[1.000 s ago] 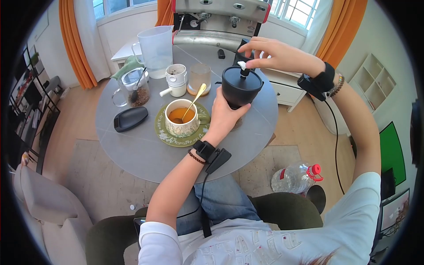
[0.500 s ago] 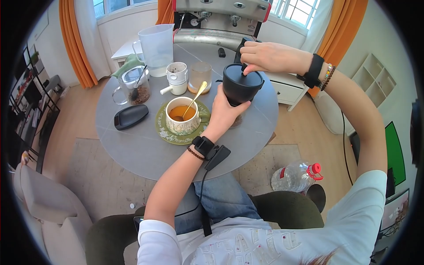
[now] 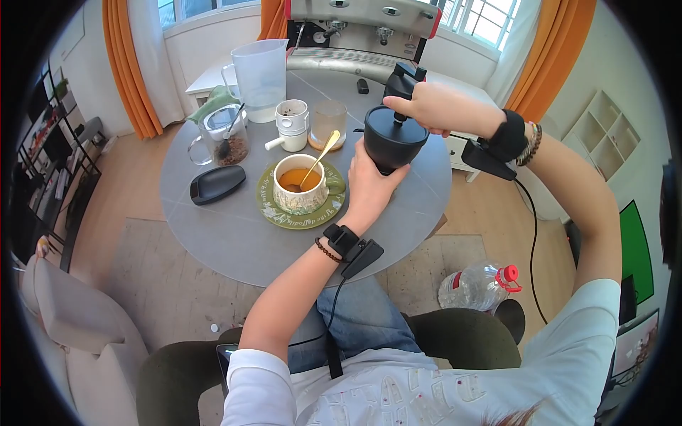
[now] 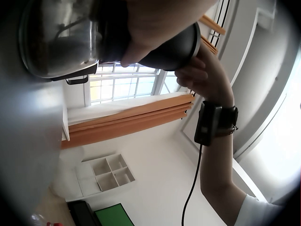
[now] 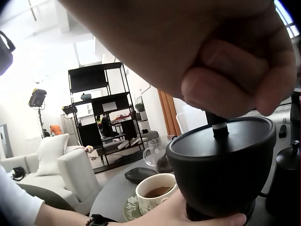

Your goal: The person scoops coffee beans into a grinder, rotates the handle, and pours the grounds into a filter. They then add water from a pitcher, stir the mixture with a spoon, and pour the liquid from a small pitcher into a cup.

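Note:
A black hand coffee grinder (image 3: 389, 150) stands on the table, with a rounded hopper and a flat lid. My left hand (image 3: 373, 181) grips it below the hopper, thumb toward the right. In the left wrist view, a clear glass jar (image 4: 61, 44) shows beneath that grip. Above the lid, my right hand (image 3: 447, 110) holds the crank with curled fingers; the hand hides most of the crank arm. The right wrist view shows the crank shaft (image 5: 219, 132) rising from the lid under those fingers. Left of the grinder, a patterned mug (image 3: 298, 199) of amber drink holds a gold spoon (image 3: 328, 145).
The mug sits on a green saucer (image 3: 278, 213). Around it are a black scoop-like tray (image 3: 217, 186), glass pot (image 3: 226, 135), white cup-like device (image 3: 293, 128), drinking glass (image 3: 329, 124) and plastic pitcher (image 3: 259, 78). A black kettle (image 3: 401, 82) stands behind the grinder, near an espresso machine (image 3: 355, 57).
My right hand has moved round the crank above the lid, ending toward the right side, its fingers more curled than before. The left hand keeps its grip. The head view has shifted slightly.

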The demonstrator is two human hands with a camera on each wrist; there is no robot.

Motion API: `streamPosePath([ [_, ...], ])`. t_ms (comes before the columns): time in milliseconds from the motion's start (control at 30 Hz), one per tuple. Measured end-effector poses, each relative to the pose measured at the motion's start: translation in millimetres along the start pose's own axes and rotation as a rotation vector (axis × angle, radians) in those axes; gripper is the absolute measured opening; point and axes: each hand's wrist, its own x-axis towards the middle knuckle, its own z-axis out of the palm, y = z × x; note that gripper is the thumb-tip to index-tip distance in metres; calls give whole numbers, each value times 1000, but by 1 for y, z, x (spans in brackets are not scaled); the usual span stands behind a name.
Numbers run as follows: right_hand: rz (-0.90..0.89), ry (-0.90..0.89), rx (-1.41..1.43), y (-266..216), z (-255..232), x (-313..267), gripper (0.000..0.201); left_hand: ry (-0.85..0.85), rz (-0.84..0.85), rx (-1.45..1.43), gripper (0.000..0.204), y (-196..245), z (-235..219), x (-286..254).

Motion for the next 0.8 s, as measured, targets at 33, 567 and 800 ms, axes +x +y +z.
streamPosePath([
  [33, 25, -75, 59, -4, -8, -1, 51, -5, 6, -40, 76, 0, -2, 0],
  [567, -760, 18, -121, 8, -35, -1, 31, -85, 5, -87, 78, -3, -10, 3],
  [800, -794, 23, -251, 11, -37, -2, 40, -73, 16, -75, 77, -2, -10, 3],
])
